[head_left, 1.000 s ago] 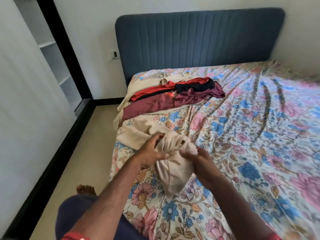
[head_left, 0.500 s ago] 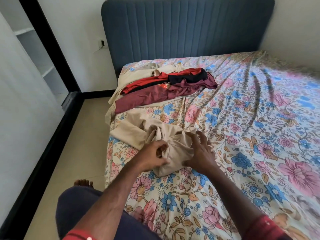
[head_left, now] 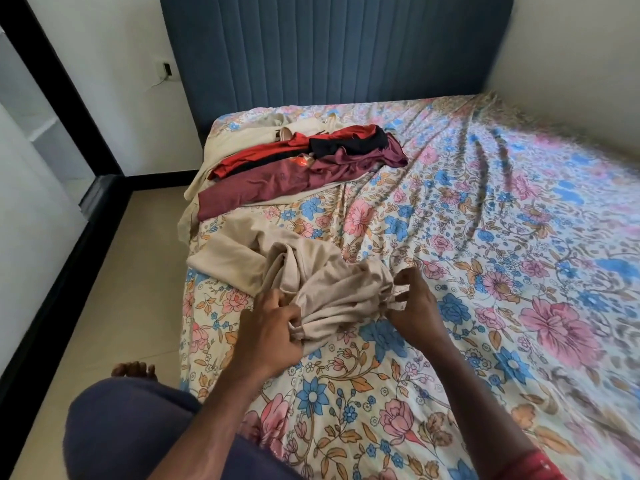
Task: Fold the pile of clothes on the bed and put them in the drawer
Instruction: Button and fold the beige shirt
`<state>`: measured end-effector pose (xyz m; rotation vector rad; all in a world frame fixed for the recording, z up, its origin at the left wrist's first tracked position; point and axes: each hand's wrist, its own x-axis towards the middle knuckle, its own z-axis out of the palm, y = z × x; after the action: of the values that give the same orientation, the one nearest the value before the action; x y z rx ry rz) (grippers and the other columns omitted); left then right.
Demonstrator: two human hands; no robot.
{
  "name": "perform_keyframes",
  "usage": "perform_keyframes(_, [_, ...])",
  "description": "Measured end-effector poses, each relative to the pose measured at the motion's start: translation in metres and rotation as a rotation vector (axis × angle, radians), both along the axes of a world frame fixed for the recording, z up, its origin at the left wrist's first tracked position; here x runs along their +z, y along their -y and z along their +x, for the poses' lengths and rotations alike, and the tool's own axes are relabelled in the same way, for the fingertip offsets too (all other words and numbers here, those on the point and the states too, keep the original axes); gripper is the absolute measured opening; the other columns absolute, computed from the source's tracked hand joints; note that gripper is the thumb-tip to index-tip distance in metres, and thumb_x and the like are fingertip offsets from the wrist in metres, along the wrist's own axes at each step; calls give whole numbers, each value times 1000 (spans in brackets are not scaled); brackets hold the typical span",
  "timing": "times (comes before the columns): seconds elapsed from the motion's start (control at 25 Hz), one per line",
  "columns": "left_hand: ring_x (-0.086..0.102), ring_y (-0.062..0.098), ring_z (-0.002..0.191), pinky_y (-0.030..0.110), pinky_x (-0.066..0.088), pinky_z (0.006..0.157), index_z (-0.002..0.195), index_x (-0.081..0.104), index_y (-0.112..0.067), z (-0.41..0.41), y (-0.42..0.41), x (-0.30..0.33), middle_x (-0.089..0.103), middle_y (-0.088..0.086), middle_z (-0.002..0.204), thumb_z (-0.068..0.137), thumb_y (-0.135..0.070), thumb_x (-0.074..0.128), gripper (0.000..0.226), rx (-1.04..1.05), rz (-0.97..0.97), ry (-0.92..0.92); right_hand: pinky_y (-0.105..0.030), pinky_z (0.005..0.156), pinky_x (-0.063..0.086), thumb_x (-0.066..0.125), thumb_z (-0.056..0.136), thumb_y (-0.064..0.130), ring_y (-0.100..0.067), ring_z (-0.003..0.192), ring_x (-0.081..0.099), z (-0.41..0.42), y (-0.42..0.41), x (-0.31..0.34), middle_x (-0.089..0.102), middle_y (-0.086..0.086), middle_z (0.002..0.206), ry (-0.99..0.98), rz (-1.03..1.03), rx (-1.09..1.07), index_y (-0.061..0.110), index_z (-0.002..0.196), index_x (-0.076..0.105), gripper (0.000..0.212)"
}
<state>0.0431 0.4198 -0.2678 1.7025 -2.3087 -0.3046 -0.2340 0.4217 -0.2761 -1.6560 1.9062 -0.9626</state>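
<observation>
Both hands bunch a beige garment (head_left: 311,271) at the left edge of the bed (head_left: 485,306).

The left hand (head_left: 273,327) grips the cloth's near end, fingers curled round it; the right hand (head_left: 415,303) pinches its gathered folds. The garment trails toward the mattress edge, just short of the floor (head_left: 131,306). The pile (head_left: 298,161) of red, maroon, black and cream clothes lies near the headboard (head_left: 329,46), apart from the hands. Open floral sheet spreads to the right. Half a second ago the right hand lay spread flat on the bundle; its fingers are now closed on it.
</observation>
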Motion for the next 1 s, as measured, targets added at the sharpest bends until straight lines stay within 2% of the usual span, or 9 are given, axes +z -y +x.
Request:
perform_keyframes(0.12, [25,19,141,49,29,111,84,66,-32,-18,1,5,37,-4,147,69,-60,75,33,-220,-113,0,-19,61,53,74,82,-7,-9,84,68,-6,11,-1,56,12,111,31,40,67,31,145,31,85])
perform_keyframes(0.24, [42,15,139,48,29,119,86,73,-24,-34,3,13,55,-8,143,83,-31,74,8,-418,-71,-1,-42,81,59,66,90,5,-23,90,62,1,24,-10,59,-1,104,-275,132,131,23,139,52,54])
perform_keyframes(0.36, [69,12,81,37,62,76,91,74,-8,-28,11,36,71,5,93,88,0,64,13,-264,194,-360,-41,92,54,64,96,16,-18,103,58,-5,31,2,59,1,114,-119,22,32,22,125,66,30])
perform_keyframes(0.48, [60,7,71,20,48,64,74,54,-13,-8,46,83,61,9,80,85,16,48,31,54,87,-785,-17,65,50,68,98,16,1,76,64,2,44,50,67,9,89,96,-253,202,21,104,61,10])
perform_keyframes(0.56, [51,5,68,22,41,67,78,49,-22,8,74,119,55,2,76,78,10,42,32,77,-24,-887,-14,57,44,75,93,14,1,65,61,16,60,93,65,12,76,157,-388,204,24,102,57,22])
perform_keyframes(0.68, [49,7,64,31,41,68,94,62,-39,36,103,165,55,-3,74,77,-32,59,19,63,-95,-800,-26,61,46,83,85,20,-3,67,58,31,88,159,66,10,74,285,-516,206,23,90,63,22])
perform_keyframes(0.8, [58,5,73,22,50,74,118,58,-51,41,103,202,62,-7,85,56,-72,82,70,-43,-74,-601,-32,68,48,76,92,21,-9,74,60,52,105,213,69,-8,81,395,-504,362,8,90,70,15])
perform_keyframes(0.88, [65,7,85,24,55,81,120,61,-46,20,95,212,68,-9,97,56,-64,91,73,-130,-72,-613,-33,68,47,70,97,19,-12,74,60,74,107,239,67,-8,78,483,-475,494,-1,90,68,21])
perform_keyframes(1.0, [70,4,93,31,57,88,112,73,-30,2,92,215,77,-9,102,80,-25,85,35,-192,-76,-779,-26,64,48,65,98,15,-10,70,61,94,104,263,66,0,74,603,-407,635,-5,87,64,23])
